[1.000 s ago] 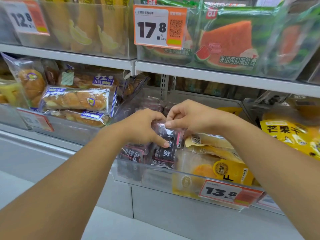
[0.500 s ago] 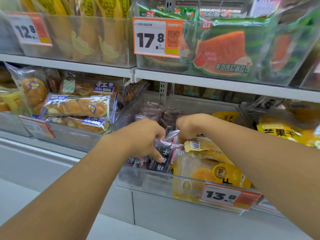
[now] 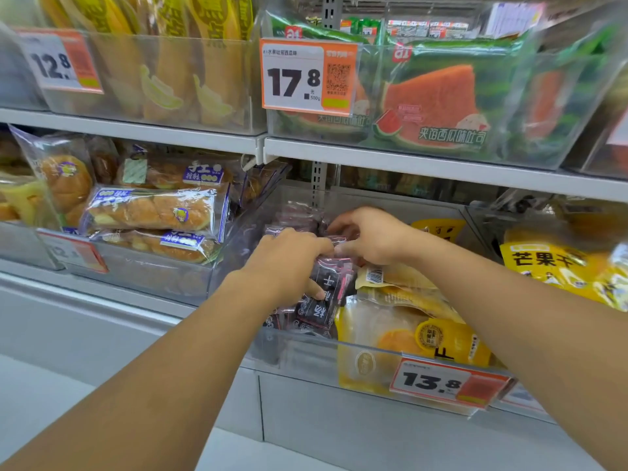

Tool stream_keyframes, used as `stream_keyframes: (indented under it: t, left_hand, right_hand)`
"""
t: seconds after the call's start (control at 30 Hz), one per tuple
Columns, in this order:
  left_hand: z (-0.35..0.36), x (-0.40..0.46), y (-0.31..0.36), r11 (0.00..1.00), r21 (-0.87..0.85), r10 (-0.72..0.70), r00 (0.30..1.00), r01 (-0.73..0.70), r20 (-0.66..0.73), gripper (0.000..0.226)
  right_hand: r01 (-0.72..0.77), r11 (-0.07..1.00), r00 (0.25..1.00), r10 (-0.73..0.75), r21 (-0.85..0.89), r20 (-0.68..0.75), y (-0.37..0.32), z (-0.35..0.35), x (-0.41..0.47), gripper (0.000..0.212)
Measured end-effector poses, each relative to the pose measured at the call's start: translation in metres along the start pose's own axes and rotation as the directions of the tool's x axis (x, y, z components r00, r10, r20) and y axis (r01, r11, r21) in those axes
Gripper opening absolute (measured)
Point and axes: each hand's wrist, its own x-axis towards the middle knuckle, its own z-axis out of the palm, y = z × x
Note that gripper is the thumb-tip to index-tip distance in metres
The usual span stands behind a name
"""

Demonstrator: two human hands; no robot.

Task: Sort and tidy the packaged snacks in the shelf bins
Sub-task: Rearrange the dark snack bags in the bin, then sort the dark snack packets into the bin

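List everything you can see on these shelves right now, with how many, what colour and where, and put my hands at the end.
dark snack packs: several, black and purple, left half of the centre bin
orange-slice pouches: at least two, yellow, right half of that bin
13.8 price tag: one, orange and white, centre bin front
bread packs: several, clear with blue labels, lower left bin
mango pouch: one, yellow, lower right
watermelon toast bags: several, green and red, upper right bin
17.8 price tag: one, orange, upper shelf
left hand: grips a dark pack
right hand: pinches the pack's top
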Motion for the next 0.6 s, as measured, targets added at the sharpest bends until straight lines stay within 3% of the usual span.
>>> stream_keyframes:
  t: [0.03,0.13,0.2,0.3,0.37,0.47,0.53,0.6]
  left_hand:
    - [0.001,0.001,0.001,0.999,-0.034,-0.024,1.000,0.024,0.004,0.067]
    - [0.005,0.002,0.001,0.993,-0.104,-0.060,0.998,0.062,0.029,0.070]
    - [0.008,0.002,0.000,0.987,-0.143,-0.063,0.997,0.068,0.044,0.069]
    - [0.009,0.001,-0.004,0.979,-0.192,-0.065,0.998,0.068,0.022,0.072]
    - [0.006,-0.001,-0.004,0.961,-0.267,-0.061,0.998,0.066,0.029,0.085]
    - [0.001,-0.003,-0.002,0.955,-0.283,-0.064,0.993,0.089,0.096,0.103]
    - [0.003,-0.004,-0.001,0.977,-0.198,-0.065,0.995,0.080,0.081,0.095]
    - [0.003,-0.005,0.003,0.995,-0.085,-0.056,0.997,0.060,0.043,0.082]
  right_hand:
    - [-0.017,0.999,1.000,0.017,0.027,0.000,0.000,-0.003,-0.004,0.037]
    - [-0.062,0.976,0.998,0.055,-0.209,-0.041,-0.005,-0.011,-0.020,0.035]
    - [-0.071,0.943,0.990,0.107,-0.326,0.094,-0.011,-0.021,-0.037,0.051]
    - [-0.016,0.931,0.920,0.157,-0.366,0.359,-0.011,-0.035,-0.062,0.075]
    - [-0.013,0.942,0.899,0.158,-0.335,0.408,-0.005,-0.040,-0.074,0.090]
    - [-0.015,0.945,0.898,0.157,-0.327,0.411,0.008,-0.038,-0.084,0.093]
    - [-0.002,0.952,0.922,0.121,-0.307,0.368,0.014,-0.035,-0.085,0.072]
    - [0.063,0.970,0.971,-0.006,-0.235,0.239,0.019,-0.031,-0.084,0.026]
